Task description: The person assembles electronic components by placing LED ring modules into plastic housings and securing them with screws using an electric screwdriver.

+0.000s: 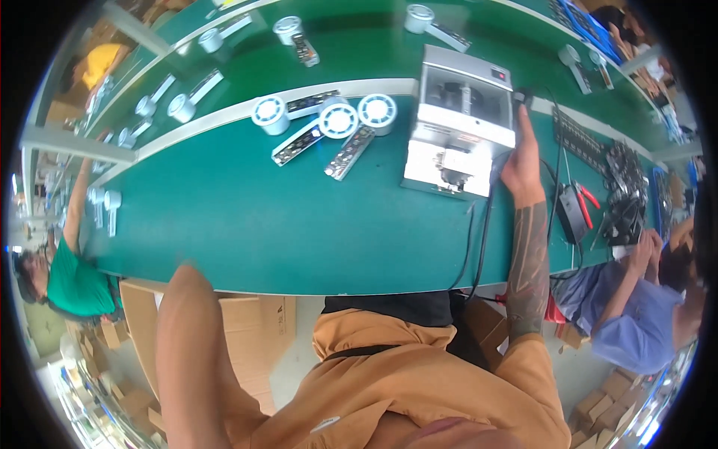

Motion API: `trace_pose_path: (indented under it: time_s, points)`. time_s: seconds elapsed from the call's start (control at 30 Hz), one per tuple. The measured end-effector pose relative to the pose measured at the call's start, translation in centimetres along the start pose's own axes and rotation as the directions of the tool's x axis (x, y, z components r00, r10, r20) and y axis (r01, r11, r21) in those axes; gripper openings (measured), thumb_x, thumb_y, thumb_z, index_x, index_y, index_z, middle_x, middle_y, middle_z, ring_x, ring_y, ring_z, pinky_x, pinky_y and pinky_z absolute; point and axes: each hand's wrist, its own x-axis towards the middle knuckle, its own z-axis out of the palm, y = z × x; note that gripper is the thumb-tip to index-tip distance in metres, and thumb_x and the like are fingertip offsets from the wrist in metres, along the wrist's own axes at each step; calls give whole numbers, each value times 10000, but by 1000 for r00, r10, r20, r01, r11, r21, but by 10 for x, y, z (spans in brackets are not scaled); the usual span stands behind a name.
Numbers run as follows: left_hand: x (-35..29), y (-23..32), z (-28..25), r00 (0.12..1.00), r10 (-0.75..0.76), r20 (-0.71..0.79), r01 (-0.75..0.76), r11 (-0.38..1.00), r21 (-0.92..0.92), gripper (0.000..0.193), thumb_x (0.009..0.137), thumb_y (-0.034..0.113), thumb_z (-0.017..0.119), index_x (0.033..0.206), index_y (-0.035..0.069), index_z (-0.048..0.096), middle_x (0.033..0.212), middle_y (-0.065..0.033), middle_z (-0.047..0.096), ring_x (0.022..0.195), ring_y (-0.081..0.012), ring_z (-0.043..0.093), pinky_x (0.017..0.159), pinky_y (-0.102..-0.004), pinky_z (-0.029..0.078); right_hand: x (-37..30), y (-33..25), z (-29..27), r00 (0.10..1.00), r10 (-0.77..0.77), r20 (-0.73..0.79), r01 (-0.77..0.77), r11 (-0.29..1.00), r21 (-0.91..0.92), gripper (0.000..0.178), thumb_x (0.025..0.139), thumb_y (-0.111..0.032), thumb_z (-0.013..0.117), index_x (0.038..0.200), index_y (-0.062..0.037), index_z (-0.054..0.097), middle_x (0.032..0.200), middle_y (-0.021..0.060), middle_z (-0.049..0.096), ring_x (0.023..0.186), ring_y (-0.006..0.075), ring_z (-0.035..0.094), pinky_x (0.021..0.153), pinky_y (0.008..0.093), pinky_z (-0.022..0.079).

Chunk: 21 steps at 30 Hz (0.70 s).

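At the front edge of the green table (224,232) is the bent left arm (188,337); the left hand is out of sight, its fingers' state untellable. Beyond, the right hand (523,168) lies against the grey machine's (471,135) right side, fingers stretched upward, any grip unclear; farther left sit three white vented cylinders (337,120) beside component boards (349,153).

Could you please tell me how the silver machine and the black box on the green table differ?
The silver machine is much larger than the black box. The machine is pale and metallic; the box is dark. The right hand is at the machine's side, while no hand is on the box. Both rest on the green table.
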Motion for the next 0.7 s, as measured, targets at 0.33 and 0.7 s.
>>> trace_pose_path:
  time_s: [0.33, 0.7]
  points:
    - [-19, 22, -89, 967, -226, 119, 211, 970, 122, 316, 957, 144, 546, 1245, 50, 633, 1270, -96, 636, 1206, -242, 548, 1047, -382, 414, 9, 10, -10, 999, -50, -19, 48, 996, -75, 453, 1026, -464, 567, 1120, -25, 624, 1065, 120, 703, 1005, 243, 673, 936, 374, 534]
    - [1, 36, -122, 822, -393, 412, 268, 905, 330, 296, 913, 59, 573, 1196, 47, 655, 1181, -109, 663, 1111, -266, 598, 962, -385, 468, 17, 9, -23, 1000, 16, -11, -16, 1000, -19, 446, 1042, -413, 551, 1245, -19, 598, 1222, 123, 668, 1120, 259, 636, 1018, 392, 490]
